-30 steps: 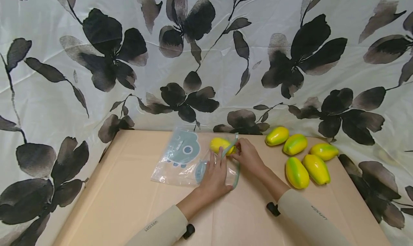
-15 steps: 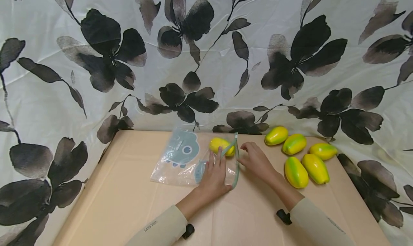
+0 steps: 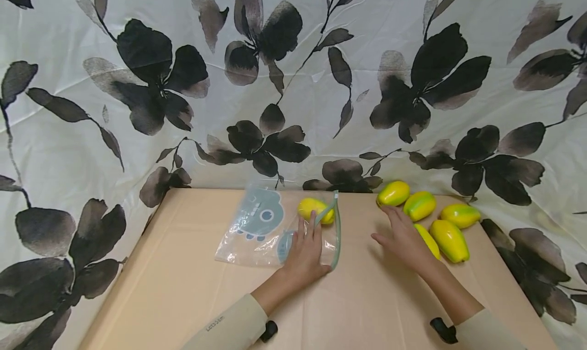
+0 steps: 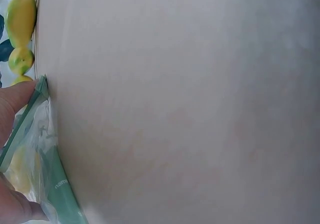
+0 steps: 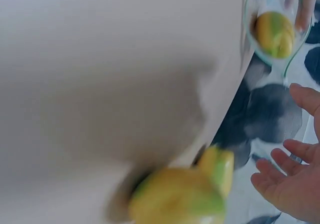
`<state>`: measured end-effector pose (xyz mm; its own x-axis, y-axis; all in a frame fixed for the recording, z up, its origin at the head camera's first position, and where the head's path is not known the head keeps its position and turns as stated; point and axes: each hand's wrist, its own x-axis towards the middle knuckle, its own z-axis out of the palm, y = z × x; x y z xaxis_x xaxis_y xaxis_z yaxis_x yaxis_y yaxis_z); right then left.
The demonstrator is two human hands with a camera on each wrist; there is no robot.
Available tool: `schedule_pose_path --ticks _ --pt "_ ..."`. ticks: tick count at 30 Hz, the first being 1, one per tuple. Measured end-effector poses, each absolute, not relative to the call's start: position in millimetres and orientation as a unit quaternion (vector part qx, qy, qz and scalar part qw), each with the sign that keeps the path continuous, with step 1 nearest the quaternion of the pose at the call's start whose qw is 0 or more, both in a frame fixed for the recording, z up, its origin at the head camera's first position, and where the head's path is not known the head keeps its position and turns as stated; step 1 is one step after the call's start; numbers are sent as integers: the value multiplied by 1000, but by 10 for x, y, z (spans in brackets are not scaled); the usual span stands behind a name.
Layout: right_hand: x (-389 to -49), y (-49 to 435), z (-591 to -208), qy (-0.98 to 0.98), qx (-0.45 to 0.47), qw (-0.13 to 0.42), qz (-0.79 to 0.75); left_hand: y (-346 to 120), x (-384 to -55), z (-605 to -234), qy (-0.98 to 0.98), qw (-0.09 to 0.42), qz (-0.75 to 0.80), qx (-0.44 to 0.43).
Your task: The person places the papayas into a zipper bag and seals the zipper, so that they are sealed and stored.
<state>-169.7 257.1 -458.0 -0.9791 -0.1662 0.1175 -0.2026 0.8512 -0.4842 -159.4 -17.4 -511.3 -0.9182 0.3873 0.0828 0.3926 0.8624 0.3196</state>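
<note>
A clear zip bag (image 3: 257,253) with a blue cartoon print and green rim lies on the board, its mouth gaping to the right. Inside, near the mouth, is one yellow-green mango (image 3: 310,207). My left hand (image 3: 302,253) holds the bag at its mouth; in the left wrist view the thumb (image 4: 17,96) touches the green rim. My right hand (image 3: 403,238) hovers with spread fingers over the left side of several mangoes (image 3: 449,240), partly covering one. In the right wrist view, that palm (image 5: 295,184) faces a blurred mango (image 5: 175,199), apart from it.
A beige board (image 3: 183,289) bears everything. Behind it hangs a white cloth (image 3: 330,141) with dark flower prints. The loose mangoes sit close together at the board's back right, some touching.
My right hand has left the bag's mouth and moved right to the loose mangoes, its fingers spreading. The left hand, the bag and the mango inside have stayed put.
</note>
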Motion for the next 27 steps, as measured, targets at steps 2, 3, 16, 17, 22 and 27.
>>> schedule_pose_path --ticks 2,3,16,17,22,27 --pt "-1650 2694 -4577 -963 84 35 252 -173 -1593 -5113 -964 7 -171 -203" --pt "-1624 2747 -4574 -964 77 33 251 -172 -1592 -5112 -964 6 -172 -203" --pt "-1394 3188 -4668 -981 10 4 196 -164 -1589 -5117 -965 1 -171 -201" --pt "-1388 3205 -4681 -981 9 3 193 -164 -1591 -5121 -965 1 -170 -201" --pt "-1359 3258 -4762 -982 12 -9 188 -170 -1587 -5130 -966 5 -163 -200" --pt "-1331 3273 -4845 -979 36 1 202 -163 -1576 -5123 -966 4 -161 -201"
